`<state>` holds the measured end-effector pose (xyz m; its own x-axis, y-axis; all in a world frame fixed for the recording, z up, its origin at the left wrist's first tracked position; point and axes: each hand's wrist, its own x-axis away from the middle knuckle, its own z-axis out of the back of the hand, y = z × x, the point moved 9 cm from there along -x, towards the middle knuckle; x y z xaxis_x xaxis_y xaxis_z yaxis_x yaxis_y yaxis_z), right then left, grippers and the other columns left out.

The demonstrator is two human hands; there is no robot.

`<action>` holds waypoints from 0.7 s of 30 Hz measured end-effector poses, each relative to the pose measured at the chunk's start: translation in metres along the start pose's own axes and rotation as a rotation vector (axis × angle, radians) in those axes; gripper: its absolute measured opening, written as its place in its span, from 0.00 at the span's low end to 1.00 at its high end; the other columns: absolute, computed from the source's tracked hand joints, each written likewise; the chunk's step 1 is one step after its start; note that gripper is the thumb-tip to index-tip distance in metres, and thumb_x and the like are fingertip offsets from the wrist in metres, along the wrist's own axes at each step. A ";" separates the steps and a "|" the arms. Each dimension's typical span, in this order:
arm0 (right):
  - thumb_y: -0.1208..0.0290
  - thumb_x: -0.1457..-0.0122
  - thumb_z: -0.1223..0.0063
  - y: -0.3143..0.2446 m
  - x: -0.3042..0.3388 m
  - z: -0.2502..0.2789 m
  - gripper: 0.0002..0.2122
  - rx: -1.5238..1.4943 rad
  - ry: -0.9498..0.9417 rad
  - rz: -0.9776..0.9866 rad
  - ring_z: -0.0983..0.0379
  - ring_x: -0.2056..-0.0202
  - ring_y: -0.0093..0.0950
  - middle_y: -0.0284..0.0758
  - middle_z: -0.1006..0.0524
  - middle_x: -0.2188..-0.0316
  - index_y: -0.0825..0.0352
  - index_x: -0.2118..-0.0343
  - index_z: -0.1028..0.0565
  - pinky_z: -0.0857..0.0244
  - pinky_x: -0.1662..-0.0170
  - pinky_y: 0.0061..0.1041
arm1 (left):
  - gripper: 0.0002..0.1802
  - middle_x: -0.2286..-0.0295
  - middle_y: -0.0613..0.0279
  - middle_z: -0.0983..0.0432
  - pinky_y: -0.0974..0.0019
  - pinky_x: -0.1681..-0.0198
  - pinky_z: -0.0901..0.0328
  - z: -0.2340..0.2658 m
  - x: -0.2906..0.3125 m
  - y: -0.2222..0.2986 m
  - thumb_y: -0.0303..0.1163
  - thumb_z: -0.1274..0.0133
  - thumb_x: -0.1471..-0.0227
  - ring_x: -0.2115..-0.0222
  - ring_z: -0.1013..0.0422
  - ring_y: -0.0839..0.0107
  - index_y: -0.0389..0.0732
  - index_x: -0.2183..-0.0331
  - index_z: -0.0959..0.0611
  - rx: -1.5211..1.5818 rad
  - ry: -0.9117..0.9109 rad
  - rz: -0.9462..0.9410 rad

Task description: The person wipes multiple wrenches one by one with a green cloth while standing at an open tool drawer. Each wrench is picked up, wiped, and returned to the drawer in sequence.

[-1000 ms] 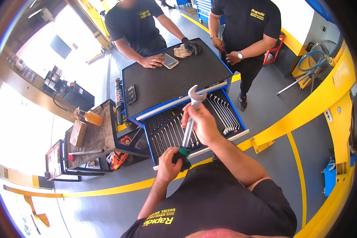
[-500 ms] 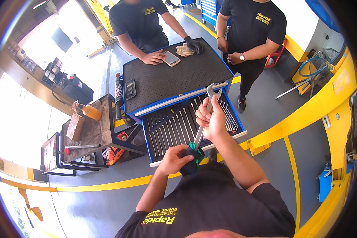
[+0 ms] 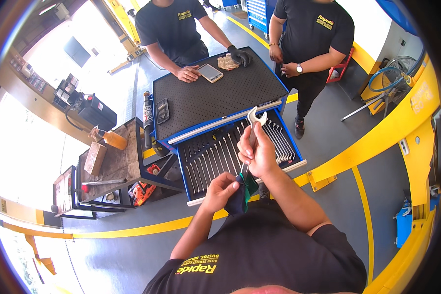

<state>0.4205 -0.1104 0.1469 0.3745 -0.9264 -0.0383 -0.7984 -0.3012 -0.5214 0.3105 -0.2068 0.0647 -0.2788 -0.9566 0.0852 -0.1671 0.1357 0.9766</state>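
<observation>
A large silver open-end wrench [image 3: 256, 116] stands upright in front of my body, its jaw at the top. My right hand [image 3: 260, 153] is wrapped round its upper shank, just under the jaw. Lower down, my left hand [image 3: 219, 192] pinches a dark cloth with green parts [image 3: 238, 198] about the wrench's bottom end, which the cloth hides. Beneath and beyond my hands, a pulled-out blue drawer [image 3: 185, 182] holds a row of silver combination wrenches [image 3: 211, 164], with several bent-ended wrenches [image 3: 278, 139] at its right side.
The tool cart's black perforated top [image 3: 191, 105] carries a phone [image 3: 210, 73], a beige rag [image 3: 227, 61] and a small black tray [image 3: 162, 110]. One co-worker's hand [image 3: 187, 74] touches the phone; another person stands at right. A metal bench [image 3: 122, 161] is left, a yellow lift arm [image 3: 377, 137] right.
My right hand has drawn slightly left and turned the wrench, so its jaw now points more upward. My left hand and the cloth have shifted a little. The co-worker's hand and phone moved slightly left.
</observation>
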 end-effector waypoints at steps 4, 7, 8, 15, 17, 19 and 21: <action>0.47 0.31 0.62 -0.011 -0.007 0.006 0.20 -0.049 0.070 0.015 0.49 0.86 0.17 0.25 0.41 0.88 0.57 0.69 0.26 0.53 0.85 0.16 | 0.23 0.61 0.65 0.25 0.72 0.53 0.34 -0.019 0.014 0.031 0.25 0.38 0.47 0.60 0.29 0.78 0.32 0.51 0.26 -0.071 -0.174 -0.129; 0.47 0.30 0.63 -0.013 -0.011 0.006 0.20 -0.063 0.057 0.036 0.49 0.86 0.17 0.25 0.41 0.88 0.56 0.69 0.26 0.54 0.85 0.16 | 0.25 0.63 0.65 0.24 0.69 0.54 0.32 -0.008 0.018 0.015 0.26 0.36 0.49 0.61 0.28 0.77 0.31 0.51 0.26 -0.078 -0.120 0.023; 0.47 0.30 0.63 -0.013 -0.012 0.005 0.20 -0.059 0.045 0.049 0.49 0.86 0.17 0.25 0.41 0.88 0.56 0.69 0.26 0.54 0.85 0.16 | 0.23 0.64 0.65 0.24 0.69 0.55 0.32 -0.005 0.017 0.013 0.25 0.36 0.50 0.62 0.28 0.77 0.31 0.52 0.24 -0.112 -0.109 0.031; 0.46 0.30 0.64 -0.003 -0.002 -0.015 0.21 0.095 -0.104 0.118 0.48 0.87 0.18 0.27 0.41 0.89 0.58 0.70 0.29 0.51 0.86 0.18 | 0.15 0.72 0.59 0.22 0.70 0.63 0.30 0.004 0.007 0.052 0.17 0.43 0.57 0.69 0.25 0.76 0.31 0.62 0.19 -0.759 -0.038 -0.168; 0.47 0.30 0.65 0.000 0.008 -0.026 0.21 0.205 -0.156 0.185 0.42 0.86 0.21 0.30 0.37 0.87 0.61 0.68 0.31 0.41 0.84 0.21 | 0.15 0.74 0.59 0.22 0.70 0.65 0.30 0.014 0.012 0.049 0.16 0.45 0.58 0.70 0.25 0.76 0.31 0.63 0.19 -0.729 0.095 -0.178; 0.47 0.29 0.67 -0.002 0.024 -0.044 0.22 0.388 -0.228 0.272 0.34 0.82 0.25 0.35 0.32 0.82 0.64 0.66 0.32 0.32 0.75 0.27 | 0.16 0.76 0.62 0.23 0.70 0.66 0.30 0.038 0.014 0.024 0.16 0.45 0.58 0.72 0.25 0.75 0.30 0.62 0.19 -0.566 0.311 -0.156; 0.51 0.29 0.67 0.011 0.044 -0.057 0.20 0.517 -0.349 0.291 0.23 0.67 0.32 0.45 0.25 0.70 0.65 0.64 0.32 0.27 0.58 0.37 | 0.14 0.72 0.63 0.22 0.72 0.66 0.30 0.067 0.016 -0.004 0.16 0.45 0.52 0.71 0.25 0.76 0.33 0.60 0.20 -0.350 0.451 -0.206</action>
<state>0.4018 -0.1676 0.1882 0.3784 -0.8000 -0.4657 -0.5947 0.1754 -0.7846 0.2436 -0.2056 0.0491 0.1676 -0.9795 -0.1119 0.1676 -0.0836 0.9823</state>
